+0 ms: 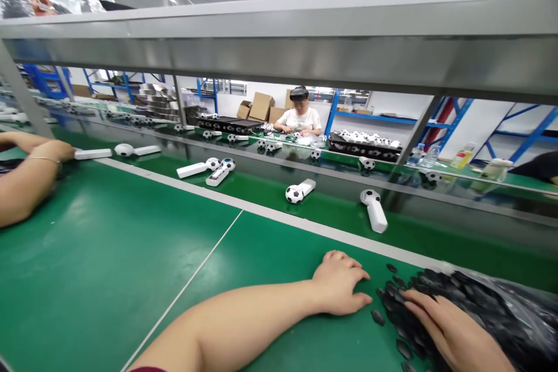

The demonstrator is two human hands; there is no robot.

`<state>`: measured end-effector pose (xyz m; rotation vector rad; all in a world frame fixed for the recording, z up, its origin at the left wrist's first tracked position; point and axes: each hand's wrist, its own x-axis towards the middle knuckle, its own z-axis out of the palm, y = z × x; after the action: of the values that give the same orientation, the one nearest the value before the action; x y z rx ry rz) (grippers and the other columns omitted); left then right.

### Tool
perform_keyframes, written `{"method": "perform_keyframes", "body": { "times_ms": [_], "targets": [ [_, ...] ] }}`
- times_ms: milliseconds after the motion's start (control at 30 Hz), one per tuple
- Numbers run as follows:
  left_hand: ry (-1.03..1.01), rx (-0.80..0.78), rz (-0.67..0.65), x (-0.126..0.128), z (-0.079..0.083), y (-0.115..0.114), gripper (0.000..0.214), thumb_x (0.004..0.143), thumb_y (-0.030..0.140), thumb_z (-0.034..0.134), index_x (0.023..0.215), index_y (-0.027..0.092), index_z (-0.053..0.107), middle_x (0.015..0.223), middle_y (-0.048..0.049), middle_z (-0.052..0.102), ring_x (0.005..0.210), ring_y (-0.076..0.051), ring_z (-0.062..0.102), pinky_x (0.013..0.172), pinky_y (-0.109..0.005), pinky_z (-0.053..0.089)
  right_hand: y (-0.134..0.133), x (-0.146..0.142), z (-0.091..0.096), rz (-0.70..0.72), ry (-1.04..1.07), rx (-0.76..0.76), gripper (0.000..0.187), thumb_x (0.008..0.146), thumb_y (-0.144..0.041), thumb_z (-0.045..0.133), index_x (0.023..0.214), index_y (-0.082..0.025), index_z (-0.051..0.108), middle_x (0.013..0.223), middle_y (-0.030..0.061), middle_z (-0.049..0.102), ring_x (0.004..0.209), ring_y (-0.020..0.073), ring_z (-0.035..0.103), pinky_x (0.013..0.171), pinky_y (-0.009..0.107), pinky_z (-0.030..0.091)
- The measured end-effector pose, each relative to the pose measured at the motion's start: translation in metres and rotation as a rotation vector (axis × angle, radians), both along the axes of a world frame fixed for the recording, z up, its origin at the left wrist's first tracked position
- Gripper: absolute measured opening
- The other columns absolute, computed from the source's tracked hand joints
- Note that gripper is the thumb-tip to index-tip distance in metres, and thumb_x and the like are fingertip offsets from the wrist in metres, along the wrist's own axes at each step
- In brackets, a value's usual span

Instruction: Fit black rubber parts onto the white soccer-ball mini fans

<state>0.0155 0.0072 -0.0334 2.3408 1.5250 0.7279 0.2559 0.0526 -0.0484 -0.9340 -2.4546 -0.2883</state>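
Observation:
Palm down on the green table (pixel 143 279), my left hand (pixel 340 283) has its fingers apart and holds nothing, just left of a heap of small black plastic pieces (pixel 475 296). My right hand (pixel 457 328) rests on the near side of that heap, fingers stretched out and touching the pieces. Several loose black pieces, one of them a flat pointed oval (pixel 378 318), lie between and below my hands. A clear plastic bag (pixel 529 302) lies around the heap's right side.
Beyond a pale strip, a green conveyor belt (pixel 257 195) carries white handheld devices with football-patterned heads (pixel 374 209). A metal shelf (pixel 279 23) spans overhead. A co-worker's arm (pixel 26 177) rests at the left. Another person (pixel 300 116) sits across, near black trays (pixel 364 148).

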Motion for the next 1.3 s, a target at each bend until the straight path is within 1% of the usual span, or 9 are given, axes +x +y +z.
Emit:
{"method": "perform_keyframes", "body": {
  "times_ms": [100,167,267,467,633,867,1033,1167,1300],
  "targets": [
    [-0.002,0.051,-0.018,-0.004,0.001,0.007,0.049,0.07,0.05,0.059,0.112,0.024,0.054,0.115,-0.0043,0.055,0.108,-0.025,0.045,0.094,-0.042,0.035,0.0,-0.005,0.0,0.02,-0.05,-0.008,0.036,0.08,-0.051,0.047,0.105,-0.029,0.059,0.103,0.0059,0.061,0.094,0.0239,0.057,0.076,0.034,0.05],
    [0.022,0.123,0.063,-0.023,0.006,0.017,0.055,0.065,0.05,0.064,0.114,0.027,0.052,0.118,-0.0014,0.054,0.109,-0.022,0.045,0.094,-0.034,0.037,0.002,-0.006,-0.002,0.067,-0.094,-0.001,0.034,0.08,-0.05,0.049,0.106,-0.032,0.059,0.109,0.0037,0.06,0.1,0.0248,0.055,0.078,0.036,0.05],
    [0.04,0.201,0.409,-0.085,0.018,0.03,0.053,0.071,0.041,0.061,0.118,0.021,0.048,0.123,-0.0038,0.049,0.114,-0.02,0.041,0.097,-0.029,0.034,0.005,-0.003,-0.005,0.103,-0.125,-0.019,0.028,0.082,-0.044,0.047,0.105,-0.035,0.059,0.11,0.0003,0.06,0.101,0.0226,0.056,0.08,0.035,0.05],
    [0.031,0.179,1.102,-0.247,0.03,0.025,0.06,0.081,0.037,0.045,0.124,-0.002,0.031,0.125,-0.0264,0.039,0.118,-0.036,0.033,0.097,-0.048,0.025,-0.018,-0.012,0.014,0.082,-0.114,-0.053,0.029,0.083,-0.043,0.047,0.108,-0.035,0.057,0.109,-0.001,0.061,0.097,0.019,0.058,0.079,0.03,0.052],
    [0.067,0.071,1.327,-0.307,0.02,0.037,0.079,0.073,0.052,0.051,0.128,0.001,0.025,0.125,-0.0268,0.039,0.113,-0.041,0.036,0.086,-0.05,0.034,-0.044,-0.038,0.039,0.166,-0.166,-0.085,0.029,0.082,-0.039,0.051,0.11,-0.034,0.055,0.112,0.0,0.06,0.097,0.0195,0.058,0.078,0.028,0.051],
    [0.146,-0.108,1.312,-0.346,0.01,0.068,0.065,0.075,0.062,0.041,0.118,0.014,0.044,0.111,-0.0131,0.054,0.099,-0.035,0.048,0.08,-0.048,0.036,-0.043,-0.043,0.034,0.149,-0.127,-0.295,0.024,0.087,-0.02,0.042,0.103,-0.029,0.057,0.099,0.0032,0.063,0.09,0.0177,0.056,0.074,0.029,0.046],
    [0.133,-0.106,1.311,-0.355,0.013,0.067,0.062,0.078,0.063,0.034,0.125,0.022,0.036,0.113,-0.0054,0.053,0.098,-0.028,0.05,0.075,-0.034,0.041,-0.046,-0.045,0.033,0.078,-0.115,-0.375,0.024,0.087,-0.014,0.04,0.099,-0.026,0.057,0.092,0.0023,0.061,0.084,0.0171,0.052,0.073,0.03,0.041],
    [0.122,0.124,1.191,-0.32,0.022,0.044,0.066,0.08,0.064,0.025,0.128,0.019,0.031,0.119,-0.0074,0.049,0.101,-0.026,0.049,0.076,-0.031,0.042,-0.05,-0.048,0.039,0.032,-0.131,-0.381,0.023,0.087,-0.013,0.04,0.099,-0.025,0.056,0.092,0.0022,0.059,0.086,0.0172,0.05,0.075,0.03,0.039],
    [0.084,0.268,0.839,-0.258,0.027,0.015,0.057,0.084,0.056,0.029,0.126,0.018,0.034,0.114,-0.0073,0.052,0.096,-0.023,0.053,0.076,-0.027,0.043,-0.049,-0.045,0.04,0.038,-0.087,-0.357,0.024,0.089,-0.014,0.038,0.103,-0.024,0.055,0.092,0.0032,0.058,0.086,0.0175,0.049,0.077,0.031,0.038]
  ]
}}
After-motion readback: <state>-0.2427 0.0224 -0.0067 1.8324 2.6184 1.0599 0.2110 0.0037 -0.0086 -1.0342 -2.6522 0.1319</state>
